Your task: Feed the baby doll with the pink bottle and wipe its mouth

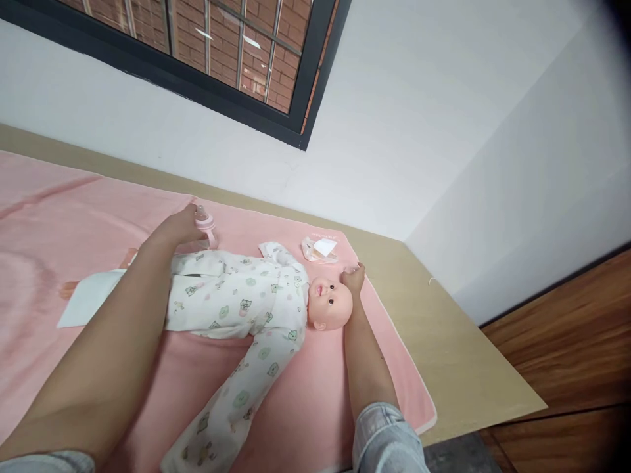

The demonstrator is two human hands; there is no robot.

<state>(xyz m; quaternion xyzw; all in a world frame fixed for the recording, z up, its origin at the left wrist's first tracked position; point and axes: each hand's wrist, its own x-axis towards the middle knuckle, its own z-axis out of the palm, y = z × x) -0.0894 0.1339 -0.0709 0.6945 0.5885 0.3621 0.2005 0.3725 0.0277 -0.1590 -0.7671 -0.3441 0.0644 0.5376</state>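
A baby doll (329,303) in white printed clothes (256,295) lies face up on the pink blanket (296,407), its head toward the right. Beyond the doll's lower body, my left hand (183,226) is closed round a clear baby bottle (206,226) with a pink collar and handle. My right hand (353,277) is closed on a small clear item (351,269) just past the doll's head; its shape is too small to make out. A white cloth (89,299) lies by the doll's legs, partly behind my left forearm.
A clear plastic packet (319,249) with a white label rests near the blanket's far right corner. The wooden tabletop (419,309) shows beyond the blanket. Behind stand a white wall (394,118) and a barred window (246,46). Wood panelling (566,335) is at the right.
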